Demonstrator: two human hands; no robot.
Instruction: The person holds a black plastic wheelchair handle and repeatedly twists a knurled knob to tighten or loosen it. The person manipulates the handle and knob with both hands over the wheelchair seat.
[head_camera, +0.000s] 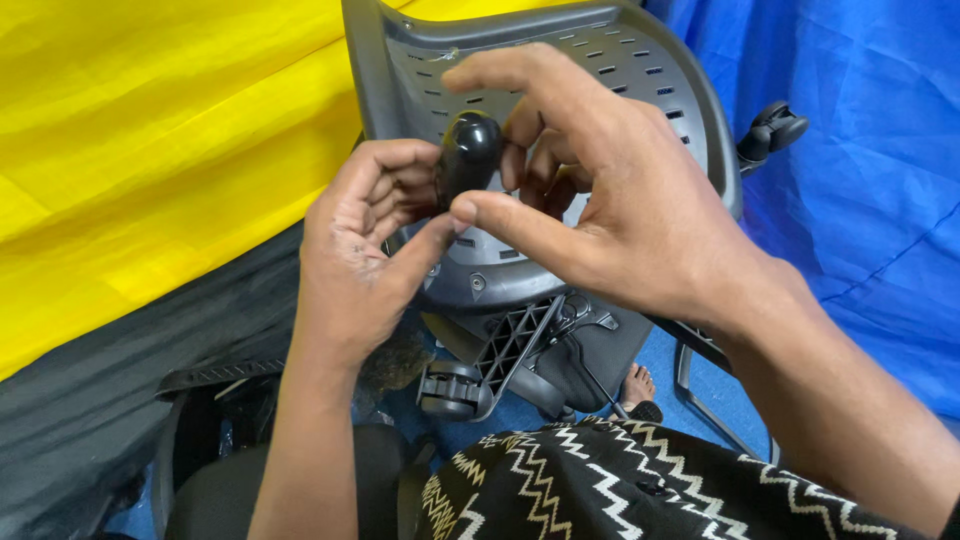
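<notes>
My left hand (355, 255) is closed around a black tool handle with a rounded knob top (468, 150), held upright against a grey perforated plastic chair part (560, 70). My right hand (610, 195) reaches over from the right, its thumb and fingers curled about the same black handle. The tool's tip is hidden behind my hands. Below the grey part hangs a black ribbed chair bracket (515, 345) with a screw hole in the grey plastic just above it.
Yellow cloth (150, 130) fills the left, blue cloth (860, 170) the right, with dark fabric (120, 380) beneath the yellow. A black caster wheel (772, 130) sticks out at the right. My zigzag-patterned clothing (620, 485) and a bare foot (636, 385) are below.
</notes>
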